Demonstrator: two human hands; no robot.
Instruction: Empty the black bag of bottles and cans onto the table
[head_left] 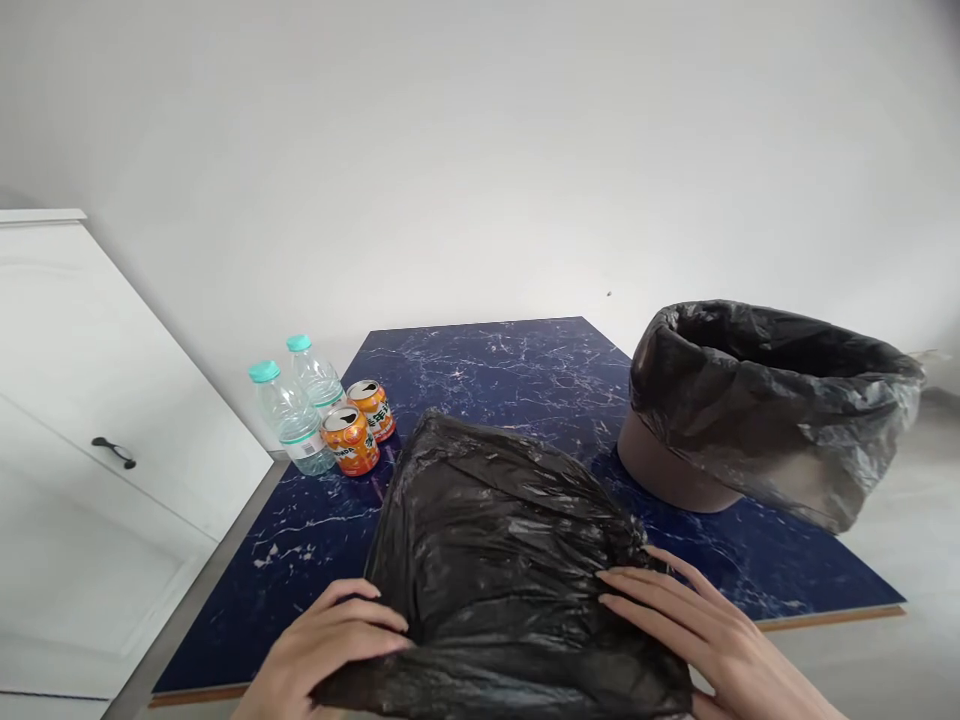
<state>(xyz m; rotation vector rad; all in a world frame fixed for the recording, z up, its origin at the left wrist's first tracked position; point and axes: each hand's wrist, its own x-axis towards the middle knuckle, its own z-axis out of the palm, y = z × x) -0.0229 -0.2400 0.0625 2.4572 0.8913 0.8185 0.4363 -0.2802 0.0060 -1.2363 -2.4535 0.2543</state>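
A black plastic garbage bag (pixel 510 550) fills the near middle of the table, its surface wrinkled and its shape bulky. Whether something stands inside or under it, I cannot tell. My left hand (pixel 322 640) grips the bag's near left side, fingers over the plastic and the thumb hidden. On the near right side, my right hand (pixel 697 625) holds the bag with its fingers laid over the top and the thumb lower, by the near edge. Right of the bag stands a brown bin (pixel 675 470) with a black liner (pixel 772 400) folded over its rim, hanging loosely on the right.
Two clear bottles with turquoise caps (pixel 298 430) (pixel 319 380) stand at the table's left edge, beside two opened orange soda cans (pixel 351 445) (pixel 373 408). The dark blue marbled table (pixel 480 365) meets a white wall (pixel 480 170). A white cabinet (pixel 97 350) is at left.
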